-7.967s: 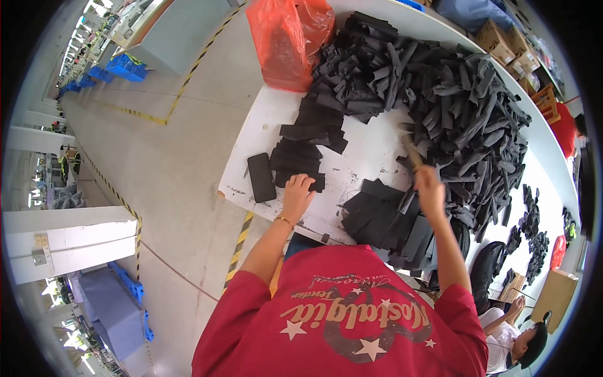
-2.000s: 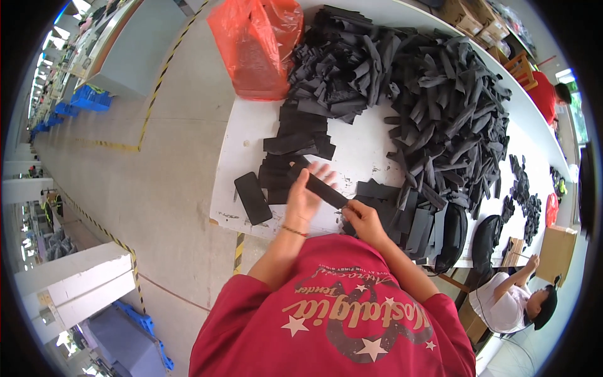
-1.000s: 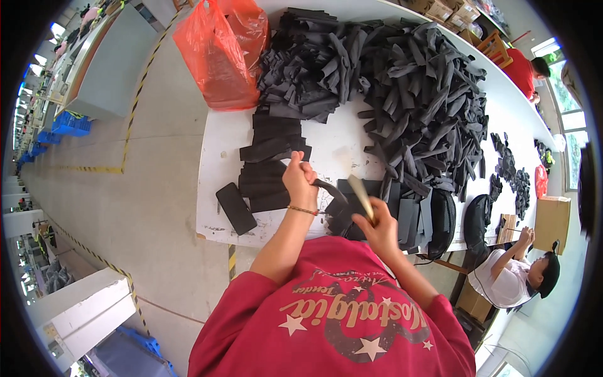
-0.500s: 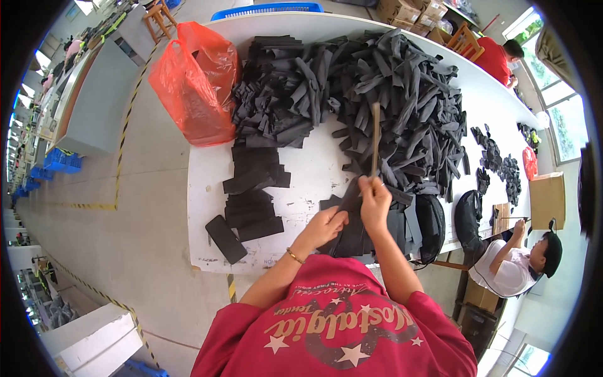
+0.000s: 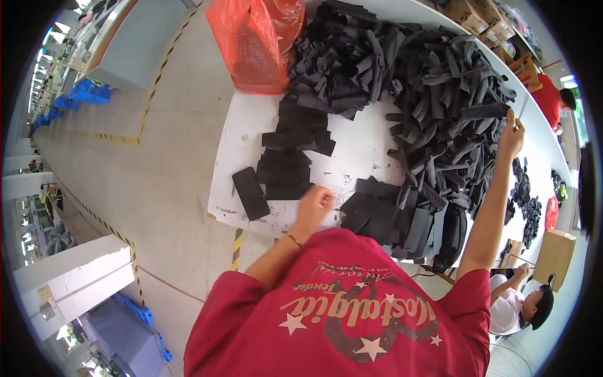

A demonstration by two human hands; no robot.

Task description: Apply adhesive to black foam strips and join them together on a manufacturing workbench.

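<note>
A long dark strip (image 5: pixel 487 112) sits at the far right edge of the big heap of black strips (image 5: pixel 427 81), and the right hand (image 5: pixel 510 137) reaches out to it with the arm stretched full length. The fingers are raised and pinched near the strip's end; whether they already grip it or only touch it cannot be told at this size.

The left hand (image 5: pixel 314 206) rests low at the near edge of the white table (image 5: pixel 242 135), loosely curled. It sits between two sorted groups, and it is too blurred to tell whether it holds anything.

Judging by how things lie, the sorting looks only begun. A few neat stacks (image 5: pixel 292 147) stand in a column on the left part of the table, and a flatter batch (image 5: pixel 389 217) lies near the person's body on the right. A single black piece (image 5: pixel 250 193) lies apart at the near left corner. The unsorted heap is far larger than all of these together.

An orange plastic bag (image 5: pixel 260 38) stands at the far left end of the table. Another person (image 5: pixel 524 305) sits beyond the right side.
</note>
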